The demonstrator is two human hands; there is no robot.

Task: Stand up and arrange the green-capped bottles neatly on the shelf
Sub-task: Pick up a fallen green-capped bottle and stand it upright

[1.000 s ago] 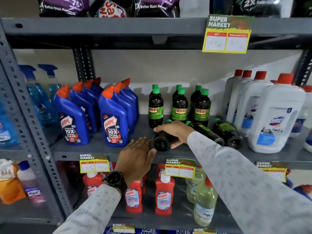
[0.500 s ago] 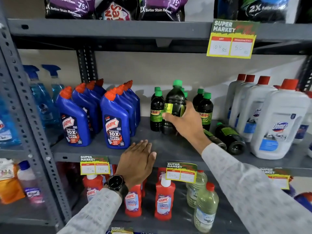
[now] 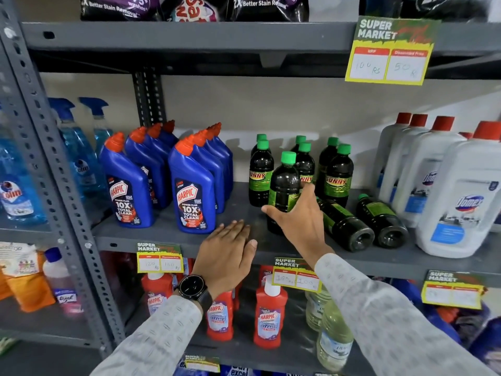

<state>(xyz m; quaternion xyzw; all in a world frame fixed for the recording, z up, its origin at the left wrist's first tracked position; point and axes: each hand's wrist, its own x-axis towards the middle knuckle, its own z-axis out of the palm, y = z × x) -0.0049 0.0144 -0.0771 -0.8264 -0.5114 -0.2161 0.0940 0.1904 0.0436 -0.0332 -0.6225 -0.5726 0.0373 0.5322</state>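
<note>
Grey metal shelf (image 3: 168,237): bare strip along front edge between blue Harpic bottles (image 3: 193,185) and lying bottles (image 3: 344,226). Right hand (image 3: 298,221) wrapped round upright green-capped bottle (image 3: 283,185), standing just before upright row (image 3: 336,175). Left hand (image 3: 229,253) flat, fingers spread, palm down on shelf lip, holding nothing. White Domex jugs (image 3: 461,202) crowd right.

Single head-worn wide-angle view, facing forward and slightly down, square onto a grey metal shelf (image 3: 173,234) from close range, near enough for both arms to reach in from the bottom edge. Takes in three shelf levels; upper shelf edge and left upright bowed by lens distortion.
</note>
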